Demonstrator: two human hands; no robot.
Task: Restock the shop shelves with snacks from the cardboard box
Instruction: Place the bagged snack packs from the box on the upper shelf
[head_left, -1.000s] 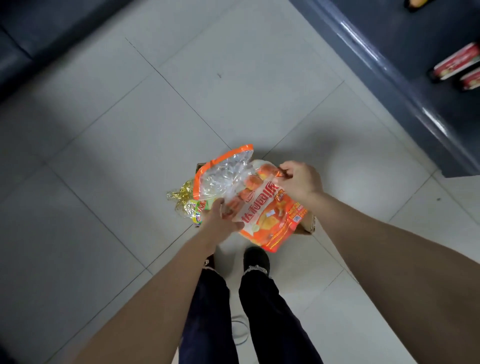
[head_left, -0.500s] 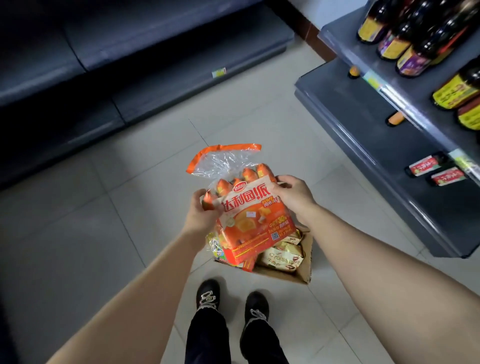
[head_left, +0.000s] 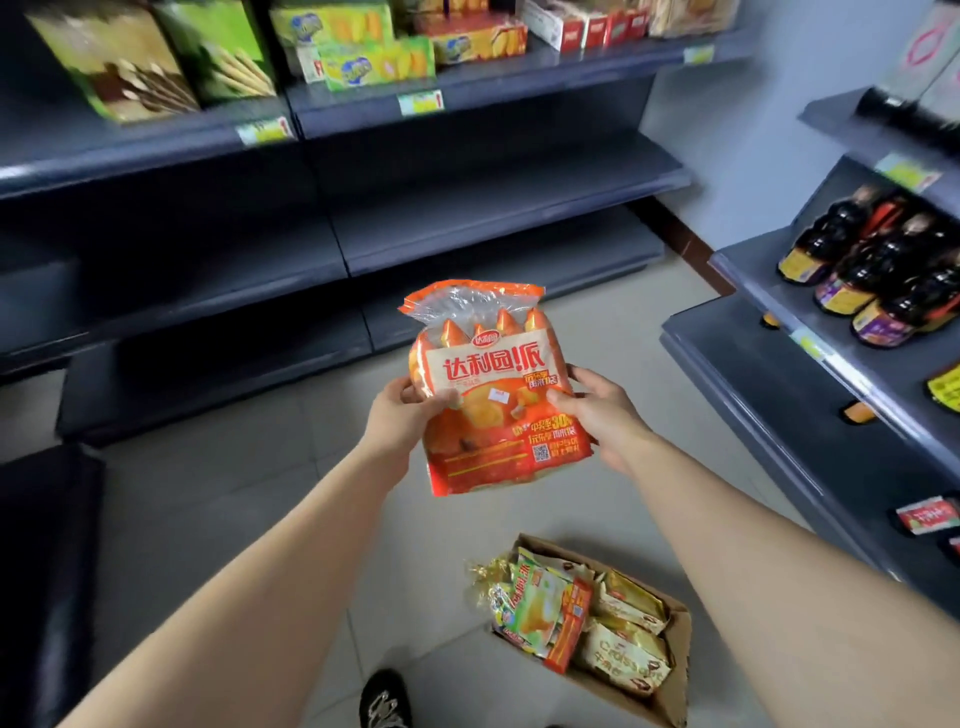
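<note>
An orange snack bag (head_left: 498, 400) with a clear top hangs upright in front of me, held by both hands. My left hand (head_left: 400, 421) grips its left edge and my right hand (head_left: 602, 415) grips its right edge. Below, on the floor tiles, the cardboard box (head_left: 670, 691) stands open with several snack packs (head_left: 550, 608) in green, orange and gold. Ahead runs a dark shelf unit (head_left: 467, 192) whose middle and lower boards are bare.
The top shelf carries green and yellow snack boxes (head_left: 374, 62) with price tags. A second shelf unit (head_left: 810, 374) at the right holds dark sauce bottles (head_left: 872, 270). A dark unit (head_left: 47, 571) stands at the left. My shoe (head_left: 384, 701) shows at the bottom edge.
The bag has been lifted out of the box to chest height. My view has tilted up from the floor to the shelves, and the box now lies below the bag.
</note>
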